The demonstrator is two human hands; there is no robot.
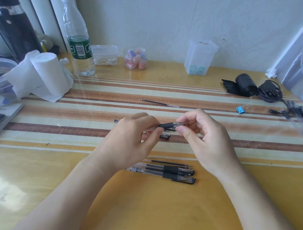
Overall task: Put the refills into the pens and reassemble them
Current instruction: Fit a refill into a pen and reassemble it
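Both hands hold one pen (168,125) with a black grip above the striped mat. My left hand (127,140) grips its clear barrel, whose rear end sticks out to the left. My right hand (201,137) pinches the clear pointed tip between thumb and forefinger. A black pen cap (165,135) lies on the mat just below the held pen. A loose black refill (159,103) lies farther back on the mat. Near me lie two capped pens (175,174) and a thin refill (172,164) side by side.
A clear water bottle (78,38), a paper roll (47,74) and plastic boxes stand at the back left. A jar of erasers (136,59) and a clear box (199,57) sit at the back. More pens (297,117), a blue clip (240,109) and black cables lie right.
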